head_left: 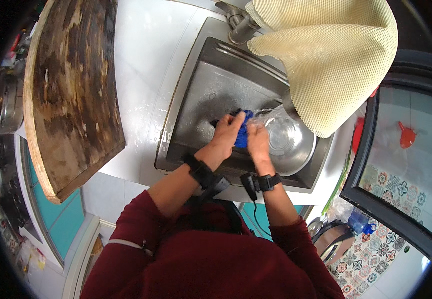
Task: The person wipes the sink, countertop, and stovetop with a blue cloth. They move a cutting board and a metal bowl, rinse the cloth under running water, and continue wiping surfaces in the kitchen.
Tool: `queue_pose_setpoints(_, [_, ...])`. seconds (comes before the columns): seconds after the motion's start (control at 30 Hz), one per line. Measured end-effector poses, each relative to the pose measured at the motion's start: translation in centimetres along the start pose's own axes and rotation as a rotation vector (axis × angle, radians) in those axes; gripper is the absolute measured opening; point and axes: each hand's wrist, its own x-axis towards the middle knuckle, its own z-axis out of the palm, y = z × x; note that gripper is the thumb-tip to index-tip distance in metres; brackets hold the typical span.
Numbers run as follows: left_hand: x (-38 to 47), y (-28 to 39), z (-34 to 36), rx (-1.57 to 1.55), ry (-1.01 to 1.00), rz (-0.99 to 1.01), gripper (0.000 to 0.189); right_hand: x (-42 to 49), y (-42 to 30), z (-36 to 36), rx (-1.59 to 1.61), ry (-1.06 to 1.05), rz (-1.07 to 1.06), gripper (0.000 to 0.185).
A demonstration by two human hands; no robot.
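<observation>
Above the steel sink (216, 86), my left hand (223, 136) grips a wet, crumpled blue cloth (242, 130), its thumb lying along the top. My right hand (258, 144) is blurred and touches the cloth's right edge with curled fingers. Whether those fingers also hold the cloth cannot be made out. Clear water (262, 117) runs over this hand from the spout tip (290, 104). Just right of it, a round metal basin (294, 157) rests in the sink. A dark bit at the cloth's left is too blurred to name.
A cream mesh cloth (335, 63) drapes over the faucet (243, 28) and hides most of its spout. To the left, a thick, stained wooden board (75, 93) overhangs the white counter (145, 74). A dark-framed glass panel (403, 112) stands right of the sink, near green stalks (337, 185).
</observation>
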Motion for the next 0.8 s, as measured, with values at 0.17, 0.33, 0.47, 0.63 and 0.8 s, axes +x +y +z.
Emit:
queue_pose_setpoints(0.17, [-0.6,-0.9,-2.3,-0.575,-0.046,0.182,0.032,2.6,2.4,-0.8,1.034,-0.105,0.576,0.022])
queue_pose_setpoints(0.33, [0.6,-2.0,-0.9,-0.633,-0.088,-0.128,0.039,0.3,0.4,-1.3,1.294,-0.244,0.523,0.030])
queue_pose_setpoints(0.47, [1.0,-2.6,2.5,-0.620,0.092,0.110,0.021,0.0,-1.6,-0.6,0.897,-0.230,0.411,0.013])
queue_pose_setpoints(0.63, [-0.1,-0.8,2.4,-0.250,0.117,0.061,0.031,1.5,-0.7,0.1,0.406,0.014,0.134,0.016])
queue_pose_setpoints(0.8, [0.9,1.0,1.6,-0.276,0.135,0.139,0.028,0.4,0.9,1.4,0.124,0.011,0.040,0.027])
